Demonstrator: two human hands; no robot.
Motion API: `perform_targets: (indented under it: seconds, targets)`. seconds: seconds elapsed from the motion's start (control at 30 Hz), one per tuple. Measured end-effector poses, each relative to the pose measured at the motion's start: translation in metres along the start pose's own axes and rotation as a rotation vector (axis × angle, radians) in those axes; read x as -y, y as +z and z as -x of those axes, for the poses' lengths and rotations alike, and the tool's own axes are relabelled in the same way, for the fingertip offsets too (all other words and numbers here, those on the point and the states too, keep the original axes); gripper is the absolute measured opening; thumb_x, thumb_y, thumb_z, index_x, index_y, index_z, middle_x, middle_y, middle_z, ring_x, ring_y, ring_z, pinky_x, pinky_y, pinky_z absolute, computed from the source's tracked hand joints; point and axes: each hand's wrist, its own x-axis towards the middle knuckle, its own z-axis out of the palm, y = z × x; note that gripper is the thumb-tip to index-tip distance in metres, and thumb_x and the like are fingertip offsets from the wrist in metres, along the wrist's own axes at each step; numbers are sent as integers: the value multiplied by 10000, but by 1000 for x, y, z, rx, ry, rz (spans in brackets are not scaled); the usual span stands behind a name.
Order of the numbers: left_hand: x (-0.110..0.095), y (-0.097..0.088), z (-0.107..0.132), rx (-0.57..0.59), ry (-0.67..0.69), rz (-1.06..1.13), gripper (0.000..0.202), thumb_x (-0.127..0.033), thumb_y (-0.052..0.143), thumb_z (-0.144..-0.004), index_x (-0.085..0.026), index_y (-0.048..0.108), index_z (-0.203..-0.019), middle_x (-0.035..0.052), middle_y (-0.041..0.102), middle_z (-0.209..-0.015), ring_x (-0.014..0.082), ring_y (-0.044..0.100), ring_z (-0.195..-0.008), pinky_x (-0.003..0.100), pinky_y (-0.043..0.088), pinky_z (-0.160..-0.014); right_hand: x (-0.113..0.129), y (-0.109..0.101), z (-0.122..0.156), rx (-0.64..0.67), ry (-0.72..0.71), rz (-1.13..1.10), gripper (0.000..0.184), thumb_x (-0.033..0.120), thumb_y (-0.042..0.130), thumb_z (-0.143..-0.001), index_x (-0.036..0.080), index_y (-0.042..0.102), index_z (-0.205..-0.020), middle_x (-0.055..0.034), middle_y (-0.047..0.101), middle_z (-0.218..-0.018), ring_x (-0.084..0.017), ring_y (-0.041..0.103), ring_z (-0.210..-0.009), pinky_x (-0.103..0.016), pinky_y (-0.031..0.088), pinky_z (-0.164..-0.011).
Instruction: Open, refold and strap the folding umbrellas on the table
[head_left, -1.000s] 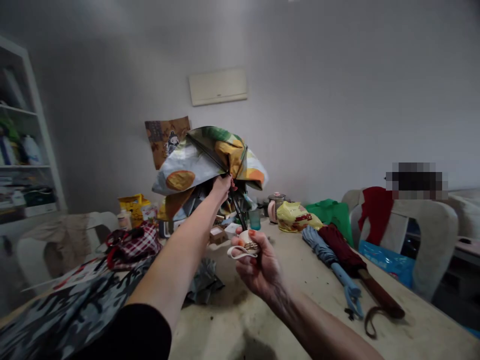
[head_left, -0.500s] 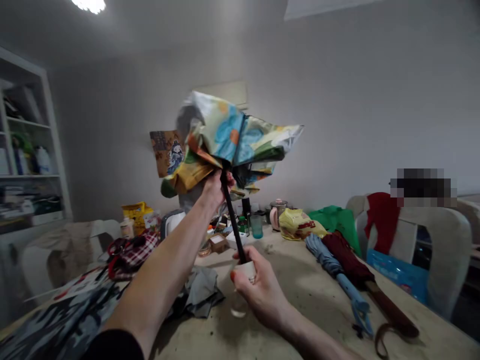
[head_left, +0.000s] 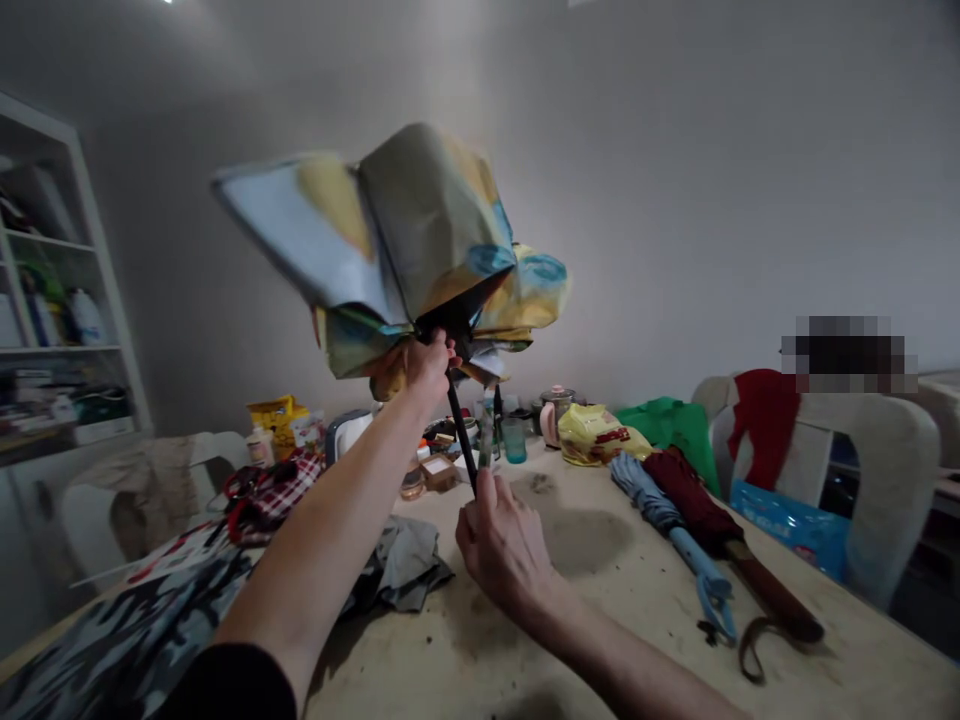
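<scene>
I hold a folding umbrella with a colourful printed canopy (head_left: 405, 240) upright above the table (head_left: 600, 560). The canopy is half spread and blurred. My left hand (head_left: 424, 362) is closed around the runner just under the canopy, arm stretched forward. My right hand (head_left: 501, 545) is closed around the handle at the bottom of the black shaft (head_left: 461, 430).
A folded blue umbrella (head_left: 667, 520) and a dark red one with a brown handle (head_left: 720, 540) lie to the right. Camouflage fabric (head_left: 127, 640), a grey cloth (head_left: 405, 570), a plaid cloth, bags, a cup and a kettle crowd the table. Chairs at the sides; shelves at left.
The canopy has risen and spread wider as my left hand pushed the runner up the shaft. My right hand turned, its back now towards me.
</scene>
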Motion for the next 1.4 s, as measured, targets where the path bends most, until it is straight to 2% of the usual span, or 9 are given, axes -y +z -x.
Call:
perform_targets:
  seconds: [0.13, 0.2, 0.4, 0.6, 0.73, 0.9, 1.07, 1.17, 1.4]
  targets:
    - [5, -7, -15, 61, -118, 123, 204, -91, 577, -834, -143, 507, -650, -35, 521, -507, 34, 381, -359, 170, 353, -410, 4, -13, -13, 168, 177, -828, 364, 196, 565, -740, 165, 490, -1095, -11, 615, -784, -139, 569, -570, -263, 490, -525]
    - [9, -7, -23, 60, -147, 157, 215, -89, 563, -839, -147, 491, -645, -39, 504, -496, 33, 379, -357, 162, 344, -403, 8, -15, -18, 234, 242, -1036, 318, 207, 566, -706, 178, 521, -1020, 40, 558, -679, -95, 478, -463, -224, 438, -443]
    - [11, -3, -21, 72, -242, 241, 253, -87, 469, -909, -150, 454, -664, -52, 466, -490, 14, 363, -365, 129, 399, -439, 8, -22, -36, 45, 118, -813, 235, 221, 559, -719, 169, 591, -946, -10, 615, -740, -124, 525, -577, -248, 445, -536]
    - [8, 10, -5, 181, -319, 285, 203, -74, 514, -895, -127, 514, -699, -10, 527, -548, 28, 418, -402, 147, 445, -456, 12, -37, -64, -88, 149, -587, 301, 245, 568, -732, 131, 598, -1009, -69, 645, -831, -187, 565, -719, -311, 444, -677]
    - [-3, 8, -28, 99, -303, 304, 244, -103, 488, -923, -150, 459, -686, -49, 452, -507, 14, 364, -367, 118, 375, -406, 21, -35, -38, -19, 98, -709, 334, 227, 558, -743, 141, 582, -1066, -58, 652, -833, -173, 565, -707, -290, 447, -663]
    - [-7, -14, -58, 24, -289, 320, 247, -89, 449, -926, -162, 435, -691, -76, 402, -465, 18, 347, -348, 114, 378, -392, 18, -30, 12, 98, 143, -945, 351, 234, 571, -763, 196, 592, -1111, -10, 627, -741, -112, 493, -513, -223, 404, -482]
    - [-11, -37, -69, -7, -274, 363, 231, -83, 449, -919, -168, 423, -705, -78, 410, -482, 12, 370, -362, 105, 407, -421, 7, -12, 50, 166, 184, -873, 538, 296, 597, -803, 220, 505, -1328, -91, 650, -1052, -80, 488, -509, -230, 422, -496]
    - [-16, -38, -71, 25, -235, 386, 235, -114, 465, -931, -163, 439, -702, -59, 450, -512, 1, 364, -368, 90, 375, -413, 8, -8, 55, 185, 172, -807, 626, 322, 606, -810, 215, 443, -1405, -132, 611, -1169, -105, 534, -582, -241, 457, -525]
    - [-46, -41, -100, -67, -120, 383, 260, -131, 473, -934, -183, 422, -685, -86, 382, -454, 26, 391, -350, 102, 396, -400, 24, -12, 51, 176, 90, -862, 567, 318, 594, -839, 257, 462, -1387, -113, 619, -1081, -118, 533, -579, -254, 501, -527]
